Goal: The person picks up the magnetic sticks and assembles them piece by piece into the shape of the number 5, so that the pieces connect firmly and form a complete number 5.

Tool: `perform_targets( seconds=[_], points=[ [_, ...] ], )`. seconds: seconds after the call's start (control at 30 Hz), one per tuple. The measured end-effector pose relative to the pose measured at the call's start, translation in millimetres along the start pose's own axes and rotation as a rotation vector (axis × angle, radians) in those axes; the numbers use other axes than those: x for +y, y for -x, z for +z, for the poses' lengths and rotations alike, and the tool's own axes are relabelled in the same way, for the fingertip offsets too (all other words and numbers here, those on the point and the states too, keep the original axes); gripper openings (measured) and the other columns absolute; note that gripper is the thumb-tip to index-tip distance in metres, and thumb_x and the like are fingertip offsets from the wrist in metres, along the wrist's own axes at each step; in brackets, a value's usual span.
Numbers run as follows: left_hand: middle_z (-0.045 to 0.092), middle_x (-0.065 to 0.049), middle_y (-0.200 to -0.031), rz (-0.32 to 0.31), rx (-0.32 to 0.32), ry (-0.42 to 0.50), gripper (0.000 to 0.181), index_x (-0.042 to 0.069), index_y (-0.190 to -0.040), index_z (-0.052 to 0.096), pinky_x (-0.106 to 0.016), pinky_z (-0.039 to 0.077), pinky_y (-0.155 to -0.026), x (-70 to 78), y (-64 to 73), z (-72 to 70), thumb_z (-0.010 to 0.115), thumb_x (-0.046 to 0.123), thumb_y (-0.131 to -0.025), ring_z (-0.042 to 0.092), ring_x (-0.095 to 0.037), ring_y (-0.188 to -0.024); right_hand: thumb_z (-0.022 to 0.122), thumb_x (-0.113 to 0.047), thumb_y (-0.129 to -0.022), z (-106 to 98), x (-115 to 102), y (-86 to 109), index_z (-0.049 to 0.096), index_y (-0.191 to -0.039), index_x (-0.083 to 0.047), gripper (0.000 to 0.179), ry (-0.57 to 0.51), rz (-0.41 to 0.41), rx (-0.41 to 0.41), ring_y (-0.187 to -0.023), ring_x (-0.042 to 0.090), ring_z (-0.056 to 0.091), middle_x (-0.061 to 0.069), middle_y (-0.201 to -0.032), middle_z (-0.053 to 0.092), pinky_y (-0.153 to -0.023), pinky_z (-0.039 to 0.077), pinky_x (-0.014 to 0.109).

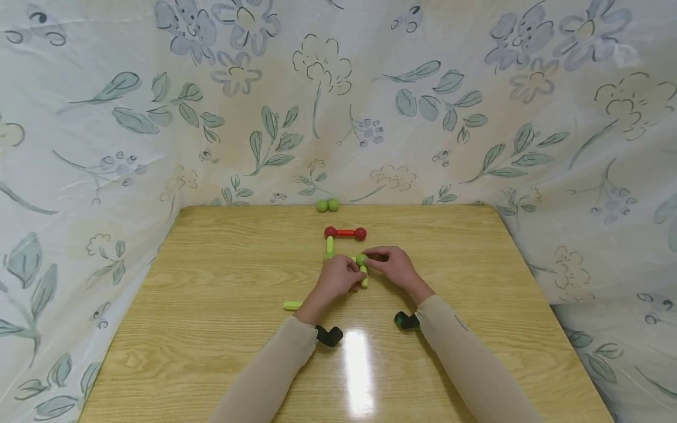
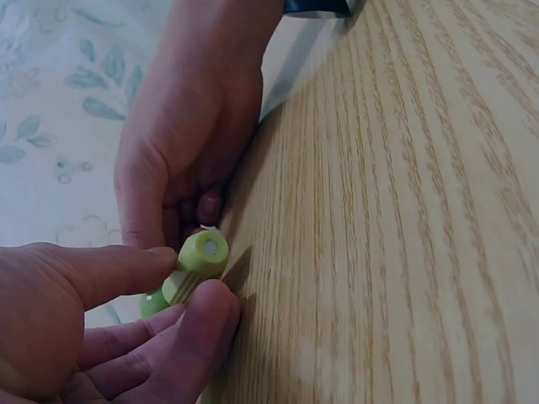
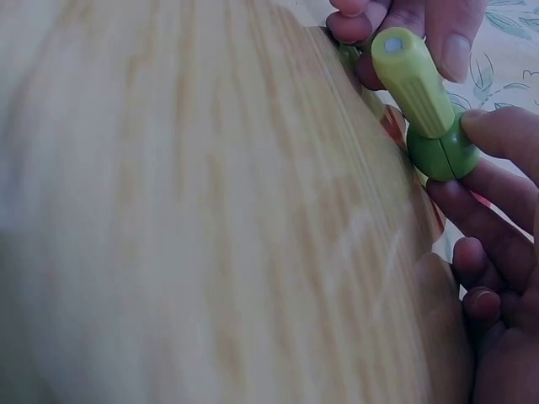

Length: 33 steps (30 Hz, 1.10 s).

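Currently both hands are at a magnetic stick-and-ball chain in the far half of the desk, about midway between its left and right edges. Right hand: pinching the right green ball with its fingertips; ball sits at the hand's left, at the tips. Left hand: fingers bent, pinching the near yellow-green rod, which runs from that ball toward the desk's near edge; rod is at this hand's right, at the fingertips. Bare magnet end of the rod shows in both wrist views.

Cross yellow-green rod goes left from the right ball, partly behind the left hand, toward the left green ball, just beyond the knuckles. From there the upright-running yellow-green rod leads to the left red ball; then the red rod and right red ball, farther off than both hands.

Loose yellow-green rod lies just left of the left wrist, partly covered. Two spare green balls sit side by side at the desk's far edge. Floral cloth behind.
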<state>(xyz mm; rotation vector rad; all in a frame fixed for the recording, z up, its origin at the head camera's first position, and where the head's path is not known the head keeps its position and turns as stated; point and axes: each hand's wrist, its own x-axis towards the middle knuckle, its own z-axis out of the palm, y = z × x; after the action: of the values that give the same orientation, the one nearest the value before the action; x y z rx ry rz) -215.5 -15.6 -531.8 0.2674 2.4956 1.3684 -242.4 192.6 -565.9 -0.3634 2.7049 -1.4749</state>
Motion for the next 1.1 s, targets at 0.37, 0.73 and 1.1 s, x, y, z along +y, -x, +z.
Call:
perform_targets(
  seconds=[0.37,0.73,1.1],
  points=[
    [0.071,0.0,-0.065,0.018,0.003,0.004,0.017,0.006,-0.085,0.076,-0.024,0.051,-0.05,-0.9,0.0,0.3,0.081,0.014,-0.1,0.073,-0.016,-0.058,0.081,-0.031,-0.101,1.8,-0.2,0.4,0.082,-0.127,-0.016,0.029,0.003,0.006,0.006,-0.108,0.021,0.071,0.001,-0.122,0.078,-0.095,0.056,0.045],
    [0.072,0.0,-0.067,0.006,0.009,0.02,0.016,0.005,-0.088,0.076,-0.025,0.053,-0.052,-1.6,0.9,0.0,0.08,0.014,-0.101,0.073,-0.016,-0.06,0.083,-0.033,-0.1,2.7,-2.6,-2.0,0.083,-0.122,-0.017,0.028,0.007,0.031,0.009,-0.103,0.02,0.07,-0.002,-0.115,0.079,-0.093,0.055,0.044],
    [0.071,0.001,-0.064,0.01,0.017,0.002,0.018,0.006,-0.085,0.077,-0.024,0.054,-0.052,-0.2,1.6,-0.1,0.081,0.016,-0.099,0.072,-0.014,-0.058,0.083,-0.032,-0.1,2.4,-4.0,-2.1,0.083,-0.123,-0.017,0.028,0.012,0.036,0.007,-0.104,0.02,0.07,-0.001,-0.117,0.079,-0.093,0.055,0.044]
  ],
)
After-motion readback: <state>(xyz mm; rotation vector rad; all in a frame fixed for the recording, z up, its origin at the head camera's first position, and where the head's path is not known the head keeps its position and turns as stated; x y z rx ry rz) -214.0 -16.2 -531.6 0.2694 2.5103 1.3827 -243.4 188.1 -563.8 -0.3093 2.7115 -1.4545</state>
